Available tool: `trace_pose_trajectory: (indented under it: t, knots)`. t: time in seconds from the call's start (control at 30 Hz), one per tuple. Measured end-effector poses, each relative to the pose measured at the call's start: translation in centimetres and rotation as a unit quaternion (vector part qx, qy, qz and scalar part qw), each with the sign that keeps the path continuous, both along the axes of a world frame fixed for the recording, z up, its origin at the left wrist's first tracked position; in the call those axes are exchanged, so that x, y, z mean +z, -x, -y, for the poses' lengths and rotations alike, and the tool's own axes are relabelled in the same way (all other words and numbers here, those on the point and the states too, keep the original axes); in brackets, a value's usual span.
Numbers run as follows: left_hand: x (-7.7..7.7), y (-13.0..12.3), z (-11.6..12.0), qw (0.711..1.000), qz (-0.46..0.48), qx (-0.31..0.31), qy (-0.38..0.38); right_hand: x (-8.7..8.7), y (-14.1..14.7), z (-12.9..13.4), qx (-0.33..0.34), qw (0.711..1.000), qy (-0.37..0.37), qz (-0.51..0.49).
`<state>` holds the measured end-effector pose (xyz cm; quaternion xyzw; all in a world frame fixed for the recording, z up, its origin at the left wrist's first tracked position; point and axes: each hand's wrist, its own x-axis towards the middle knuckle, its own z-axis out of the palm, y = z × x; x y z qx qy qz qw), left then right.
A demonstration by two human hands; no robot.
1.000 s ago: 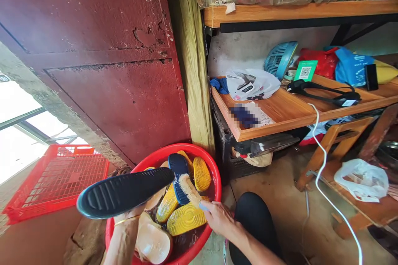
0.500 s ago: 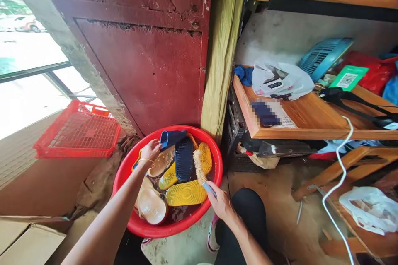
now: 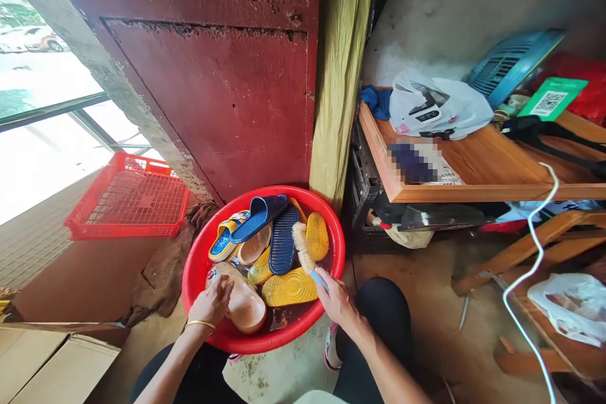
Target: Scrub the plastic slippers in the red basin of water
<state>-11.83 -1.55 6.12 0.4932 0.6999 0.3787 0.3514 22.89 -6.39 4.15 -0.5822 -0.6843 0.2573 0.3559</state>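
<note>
My right hand [image 3: 337, 298] is closed round the blue-grey handle of a scrub brush [image 3: 303, 246], whose pale bristles rest by the yellow slippers. My left hand [image 3: 211, 300] is bent over the near left side of a beige slipper [image 3: 249, 309], its fingers curled against it and the tips partly hidden. Both are at a red basin [image 3: 189, 322] holding dark water and several slippers. Among these are a blue slipper [image 3: 259, 218], a dark navy slipper sole [image 3: 283, 246], a yellow sole [image 3: 290, 288] and a yellow-and-blue slipper [image 3: 222, 243].
A dark red door [image 3: 213, 101] stands behind the basin. At left are a red plastic crate [image 3: 135, 199] and an opened cardboard box [image 3: 57, 366]. To the right, a wooden shelf [image 3: 497, 167] carries a white plastic bag [image 3: 440, 104] and a blue fan [image 3: 516, 66]. A white cable [image 3: 525, 265] hangs down.
My left hand has let go of the blue slipper, which now lies atop the others, and has come back toward me to the beige slipper. My right hand still holds the brush.
</note>
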Motion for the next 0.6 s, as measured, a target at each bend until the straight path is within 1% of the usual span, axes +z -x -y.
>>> trace_pose_trajectory:
  t: [0.07,0.13,0.2,0.27,0.37,0.47,0.53,0.6]
  knots:
    - [1.2,-0.3,-0.5,0.999,-0.036,-0.003,0.011,0.0,-0.1,0.1,-0.002,1.0,0.002,-0.008]
    - [2.7,-0.6,-0.8,0.997,-0.073,-0.005,0.025,-0.1,-0.3,0.2,-0.008,1.0,0.003,-0.02]
    - [4.2,-1.0,-1.0,0.996,-0.085,-0.012,0.039,-0.1,-0.5,0.3,-0.012,0.999,0.003,-0.032]
    - [5.8,-1.6,-1.0,0.996,-0.081,-0.018,0.031,-0.3,-0.5,0.2,-0.016,0.999,0.007,-0.048]
    - [8.2,-3.2,-1.1,0.996,-0.083,-0.018,-0.032,-0.6,-0.6,0.2,-0.032,0.995,0.019,-0.096]
    - [10.1,-5.5,-1.6,0.991,-0.069,-0.041,-0.107,-0.8,-0.5,0.3,-0.083,0.979,0.065,-0.173]
    - [10.6,-7.1,-2.2,0.982,-0.072,-0.072,-0.16,-0.7,-0.5,0.4,-0.116,0.964,0.102,-0.215]
    - [10.0,-8.4,-3.1,0.971,-0.084,-0.109,-0.193,-0.4,-0.3,0.5,-0.132,0.956,0.112,-0.237]
